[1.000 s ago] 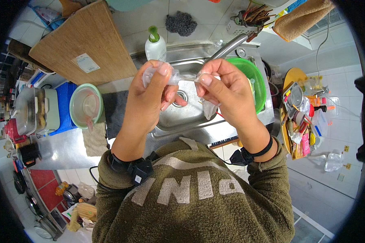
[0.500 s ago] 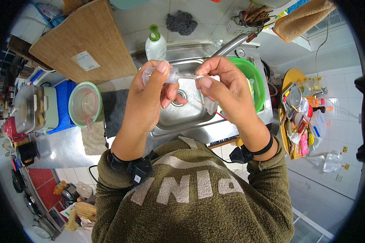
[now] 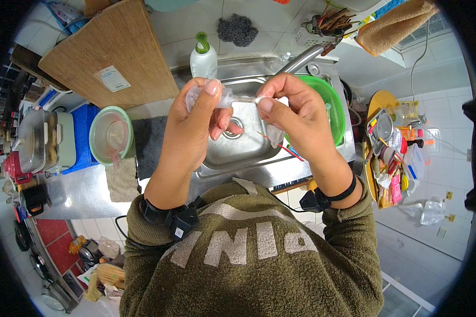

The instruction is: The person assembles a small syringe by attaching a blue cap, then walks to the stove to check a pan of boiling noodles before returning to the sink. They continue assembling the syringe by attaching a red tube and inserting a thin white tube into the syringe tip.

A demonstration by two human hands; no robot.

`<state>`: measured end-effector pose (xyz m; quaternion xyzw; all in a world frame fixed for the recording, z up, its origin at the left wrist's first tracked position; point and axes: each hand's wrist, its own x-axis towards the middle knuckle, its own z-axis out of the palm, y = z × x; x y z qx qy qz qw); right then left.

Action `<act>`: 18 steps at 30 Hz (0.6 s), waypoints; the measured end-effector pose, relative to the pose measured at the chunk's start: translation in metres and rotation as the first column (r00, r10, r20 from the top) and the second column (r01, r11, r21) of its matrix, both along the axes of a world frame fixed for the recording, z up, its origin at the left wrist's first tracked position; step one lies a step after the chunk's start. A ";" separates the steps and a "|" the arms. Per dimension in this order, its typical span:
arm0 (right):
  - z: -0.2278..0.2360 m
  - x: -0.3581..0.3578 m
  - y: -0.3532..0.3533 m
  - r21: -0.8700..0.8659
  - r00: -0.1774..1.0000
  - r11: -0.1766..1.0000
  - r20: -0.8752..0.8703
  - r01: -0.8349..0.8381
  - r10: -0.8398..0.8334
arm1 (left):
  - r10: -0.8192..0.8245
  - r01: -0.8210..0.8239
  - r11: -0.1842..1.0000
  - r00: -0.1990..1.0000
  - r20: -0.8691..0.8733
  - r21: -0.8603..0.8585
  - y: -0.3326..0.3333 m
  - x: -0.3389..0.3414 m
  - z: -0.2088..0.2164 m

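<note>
Both hands meet at upper centre, over the steel sink (image 3: 248, 145): your left hand (image 3: 195, 124) and right hand (image 3: 293, 113) pinch a clear plastic bag (image 3: 232, 98) between fingers and thumbs. Keep it taut and pull evenly, staying over the basin.

Person in an olive fleece top, bare hands, a band on each wrist.

The fuzzy olive-green sweater (image 3: 248, 264) bears large pale block lettering across the chest; black wristbands carry small black devices, left wristband (image 3: 172, 217), right wristband (image 3: 330, 195).
</note>
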<state>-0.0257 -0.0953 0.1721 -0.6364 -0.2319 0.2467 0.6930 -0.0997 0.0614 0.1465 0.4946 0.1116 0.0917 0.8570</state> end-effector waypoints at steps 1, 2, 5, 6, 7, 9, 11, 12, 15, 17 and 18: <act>0.000 0.000 0.000 -0.008 1.000 1.000 0.000 0.009 -0.009 | -0.008 0.008 1.000 1.000 0.004 0.024 0.000 0.000 -0.001; 0.000 -0.001 0.000 -0.007 0.999 1.000 0.032 0.009 -0.009 | -0.015 0.015 0.999 1.000 -0.010 0.049 0.001 0.001 -0.002; 0.002 -0.001 -0.001 -0.041 0.996 0.999 0.093 0.012 -0.009 | -0.023 0.023 0.999 1.000 0.006 0.035 0.001 0.001 -0.004; 0.003 -0.001 -0.002 -0.068 0.995 0.998 0.099 0.002 0.005 | -0.027 0.027 0.999 1.000 0.009 0.023 0.001 0.001 -0.004; 0.003 -0.001 -0.003 -0.096 0.994 0.995 0.105 -0.009 0.019 | -0.031 0.031 0.999 1.000 0.004 0.011 0.001 0.000 -0.004; 0.003 -0.001 -0.004 -0.084 0.990 0.996 0.139 0.003 0.009 | -0.035 0.035 0.999 0.999 -0.001 0.003 0.001 0.000 -0.004; 0.002 -0.001 -0.004 -0.075 0.981 0.997 0.192 0.018 -0.004 | -0.037 0.037 0.999 0.999 0.004 0.009 0.001 0.000 -0.004; 0.002 -0.001 -0.005 -0.071 0.974 0.997 0.227 0.027 -0.011 | -0.039 0.039 0.999 0.999 0.004 0.017 0.001 0.000 -0.004; 0.000 -0.002 -0.006 -0.107 0.966 0.993 0.258 0.042 -0.013 | -0.045 0.045 0.999 0.999 0.006 0.027 0.001 -0.001 -0.004; 0.000 -0.002 -0.006 -0.094 0.968 0.995 0.252 0.035 -0.011 | -0.046 0.046 0.999 0.999 0.004 0.023 0.001 -0.001 -0.003; 0.001 -0.001 -0.006 -0.061 0.969 0.998 0.248 0.027 -0.011 | -0.043 0.043 0.999 0.999 0.008 0.017 0.001 -0.002 -0.003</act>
